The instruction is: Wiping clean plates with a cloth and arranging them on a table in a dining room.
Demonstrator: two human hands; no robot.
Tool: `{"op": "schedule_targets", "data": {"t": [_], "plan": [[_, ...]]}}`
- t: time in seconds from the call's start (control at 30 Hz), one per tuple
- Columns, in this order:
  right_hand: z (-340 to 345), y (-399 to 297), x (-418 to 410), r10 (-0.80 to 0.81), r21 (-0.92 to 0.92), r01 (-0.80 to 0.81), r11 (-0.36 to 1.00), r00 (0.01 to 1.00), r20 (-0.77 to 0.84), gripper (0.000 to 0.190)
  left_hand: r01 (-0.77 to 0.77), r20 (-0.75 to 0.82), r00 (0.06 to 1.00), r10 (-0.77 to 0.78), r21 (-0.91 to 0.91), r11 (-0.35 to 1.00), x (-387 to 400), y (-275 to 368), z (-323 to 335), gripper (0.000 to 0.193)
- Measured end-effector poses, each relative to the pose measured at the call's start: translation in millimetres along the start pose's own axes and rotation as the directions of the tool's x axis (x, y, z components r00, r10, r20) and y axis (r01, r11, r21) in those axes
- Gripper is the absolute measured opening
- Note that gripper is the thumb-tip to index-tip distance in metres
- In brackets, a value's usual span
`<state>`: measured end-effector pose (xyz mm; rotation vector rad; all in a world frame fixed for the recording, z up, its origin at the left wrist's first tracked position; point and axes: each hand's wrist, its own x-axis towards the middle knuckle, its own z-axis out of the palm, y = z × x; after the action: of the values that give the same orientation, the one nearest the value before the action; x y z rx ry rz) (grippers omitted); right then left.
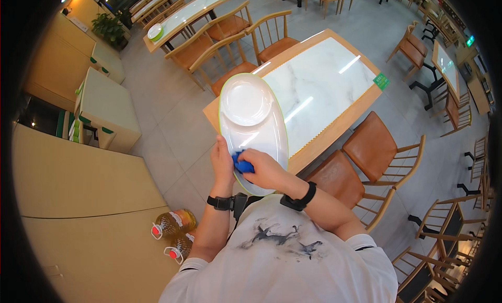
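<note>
An oval white plate [257, 140] with a thin green rim extends away from my body over the near corner of the wooden-edged table [310, 91]. Its far end has a round, dish-like section [249, 100]. My left hand [222, 162] grips the plate's left edge, thumb pointing up along the rim. In my right hand [262, 168] is a bunched blue cloth [244, 164], pressed against the near left part of the plate. The plate's underside and most of my left fingers are hidden. Each wrist wears a black strap.
Wooden chairs with brown seats [333, 181] stand on the table's right, and more chairs [227, 64] line its far left. Two large oil bottles [176, 222] sit by the cabinet [90, 185] at left. Stacked plates [155, 32] rest on another table.
</note>
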<state>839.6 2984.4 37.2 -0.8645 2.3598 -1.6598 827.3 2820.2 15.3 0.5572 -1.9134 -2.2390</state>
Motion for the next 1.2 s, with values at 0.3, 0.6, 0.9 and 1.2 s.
{"op": "schedule_targets", "data": {"t": [0.3,0.6,0.9,1.2], "plan": [[-34,11,-28,0.092,-0.022,-0.089,0.996,0.956,0.279,0.027,-0.025,-0.023,0.999,0.022,-0.132,0.991,16,11,-10,0.066],[-97,-17,2,0.262,0.047,-0.258,0.965,0.937,-0.232,0.023,-0.087,-0.058,0.995,0.081,-0.116,0.989,11,13,-9,0.054],[-23,49,-17,0.124,-0.345,-0.172,0.923,0.980,-0.155,0.021,-0.041,-0.048,0.998,0.040,-0.033,0.999,1,0,-6,0.056],[-56,113,-80,0.641,0.476,-0.509,0.717,0.749,-0.166,0.037,0.084,-0.081,0.992,-0.096,-0.142,0.986,17,-7,-20,0.059]]}}
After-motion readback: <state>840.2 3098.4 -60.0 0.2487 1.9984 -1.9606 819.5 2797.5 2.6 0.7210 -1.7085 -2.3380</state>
